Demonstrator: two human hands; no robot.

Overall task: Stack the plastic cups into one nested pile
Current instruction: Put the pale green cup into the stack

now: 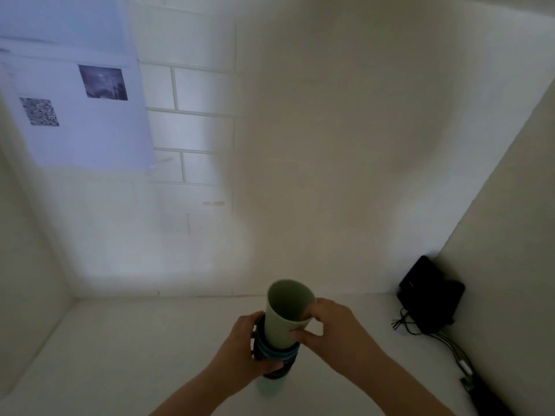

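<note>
In the lower centre of the frame a pile of plastic cups stood on the white tabletop, a smooth and matte surface. The top one was a pale green cup, a smooth tapered cylinder with a round open mouth, tilted a little toward the upper left. Its lower part sat inside the cups under it, which showed only as dark and blue rims, ring upon ring; how many there were I cannot tell, because the picture was blurred there.

The left hand was wrapped around the dark lower part of the pile, with the fingers curled on it from the left side and the thumb across the front. The right hand held the pale green cup near its rim: the thumb pressed on the outside wall and the other fingers touched the rim at the right side, so the hand pinched the cup wall.

At the lower right of the frame, in the corner by the wall, a black box-shaped device leaned, with thin black cables coming from it over the tabletop. On the wall in the upper left hung a white paper sheet with two small square printed images, grainy in texture. Beside it the wall showed pale rectangular tiles.
</note>
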